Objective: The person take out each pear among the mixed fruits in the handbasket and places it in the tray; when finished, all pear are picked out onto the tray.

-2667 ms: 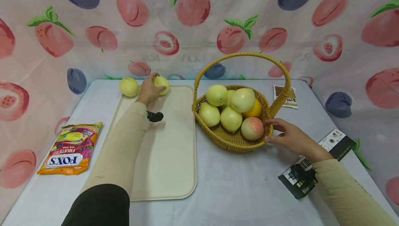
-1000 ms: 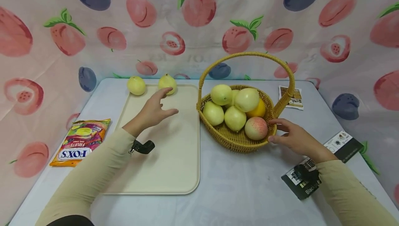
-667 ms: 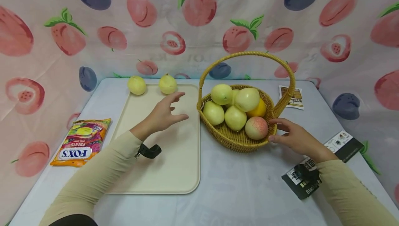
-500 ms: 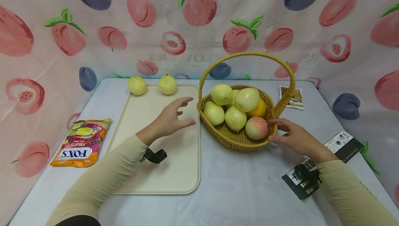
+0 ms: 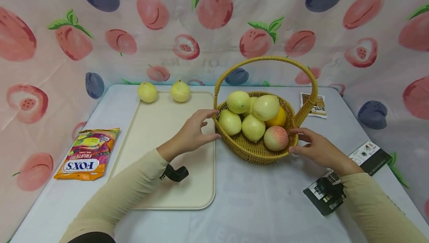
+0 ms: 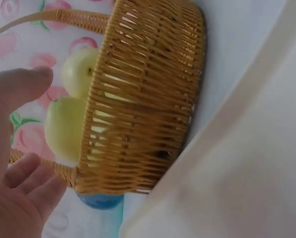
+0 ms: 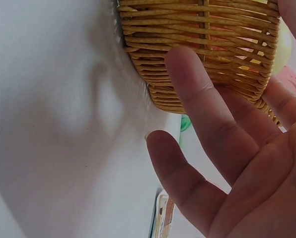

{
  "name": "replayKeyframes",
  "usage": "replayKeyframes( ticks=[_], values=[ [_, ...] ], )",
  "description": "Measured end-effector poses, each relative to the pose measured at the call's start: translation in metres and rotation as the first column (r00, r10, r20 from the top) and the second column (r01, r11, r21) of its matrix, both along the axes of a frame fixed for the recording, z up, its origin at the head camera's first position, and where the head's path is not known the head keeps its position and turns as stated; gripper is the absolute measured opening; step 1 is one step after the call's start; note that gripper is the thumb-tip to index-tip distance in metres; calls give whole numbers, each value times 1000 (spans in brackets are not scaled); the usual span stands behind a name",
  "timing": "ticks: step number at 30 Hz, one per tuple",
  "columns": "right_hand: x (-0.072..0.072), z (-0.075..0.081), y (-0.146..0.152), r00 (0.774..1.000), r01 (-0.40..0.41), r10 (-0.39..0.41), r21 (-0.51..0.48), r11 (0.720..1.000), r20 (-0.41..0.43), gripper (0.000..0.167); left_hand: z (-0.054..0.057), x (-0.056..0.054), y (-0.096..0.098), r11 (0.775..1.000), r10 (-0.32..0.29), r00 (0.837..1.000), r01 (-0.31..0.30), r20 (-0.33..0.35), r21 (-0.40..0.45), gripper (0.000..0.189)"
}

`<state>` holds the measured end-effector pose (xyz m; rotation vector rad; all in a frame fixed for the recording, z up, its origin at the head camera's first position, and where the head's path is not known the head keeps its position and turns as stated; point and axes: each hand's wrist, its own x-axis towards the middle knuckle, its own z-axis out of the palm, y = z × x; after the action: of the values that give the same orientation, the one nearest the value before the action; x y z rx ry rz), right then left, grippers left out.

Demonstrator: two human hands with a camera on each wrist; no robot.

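A yellow wicker basket (image 5: pixel 254 157) with a tall arched handle stands right of the middle of the table. Several pale green round fruits (image 5: pixel 253 127), a pink-blushed peach (image 5: pixel 276 138) and a partly covered orange fruit (image 5: pixel 277 118) fill it. My left hand (image 5: pixel 191 133) is at the basket's left side, thumb and fingers spread apart, holding nothing; whether the fingertips touch the rim is unclear. On the opposite side, my right hand (image 5: pixel 315 148) rests against the basket's right wall with its fingers extended. The right wrist view shows those fingers (image 7: pixel 202 99) fairly straight beside the weave.
Under my left forearm lies a cream tray (image 5: pixel 161 120). Two more pale fruits, the left one (image 5: pixel 147 92) and the right one (image 5: pixel 180 91), sit by its far edge. A candy bag (image 5: pixel 88 154), a small packet (image 5: pixel 313 105) and a black-and-white box (image 5: pixel 323 198) lie around.
My left hand has let go of the right-hand pale fruit at the tray's far edge and moved right and nearer, to the basket's left side. The right hand stays at the basket.
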<state>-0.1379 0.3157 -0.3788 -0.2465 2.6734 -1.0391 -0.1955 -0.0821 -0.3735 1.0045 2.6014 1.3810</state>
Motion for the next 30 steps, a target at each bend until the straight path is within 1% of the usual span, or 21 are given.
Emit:
replayKeyframes(
  ticks=[3, 7, 13, 17, 20, 26, 30],
  values=[
    [-1, 1, 0, 1000, 0, 0, 5, 1000, -4, 68, 2, 2, 3, 1000, -20, 1000, 20, 9, 15, 71],
    [-1, 1, 1, 1000, 0, 0, 4, 1000, -9, 67, 5, 4, 11, 999, -46, 999, 46, 17, 20, 74],
    [-1, 0, 0, 1000, 3, -3, 5, 1000, 0, 69, 9, 4, 28, 997, -82, 996, 81, 46, 18, 74],
    [0, 0, -1, 1000, 1, -1, 9, 1000, -7, 68, 13, 2, 42, 994, -108, 992, 106, 67, 29, 74],
    [0, 0, 0, 1000, -4, 5, 12, 1000, -20, 67, 17, 0, 54, 991, -126, 990, 124, 64, 40, 74],
    [0, 0, 0, 1000, -5, 5, 5, 1000, -26, 66, 24, -3, 78, 987, -153, 988, 152, 23, 46, 73],
    [0, 0, 0, 1000, -2, 3, 8, 1000, -23, 66, 29, -6, 92, 986, -161, 987, 159, 29, 50, 74]
  ],
)
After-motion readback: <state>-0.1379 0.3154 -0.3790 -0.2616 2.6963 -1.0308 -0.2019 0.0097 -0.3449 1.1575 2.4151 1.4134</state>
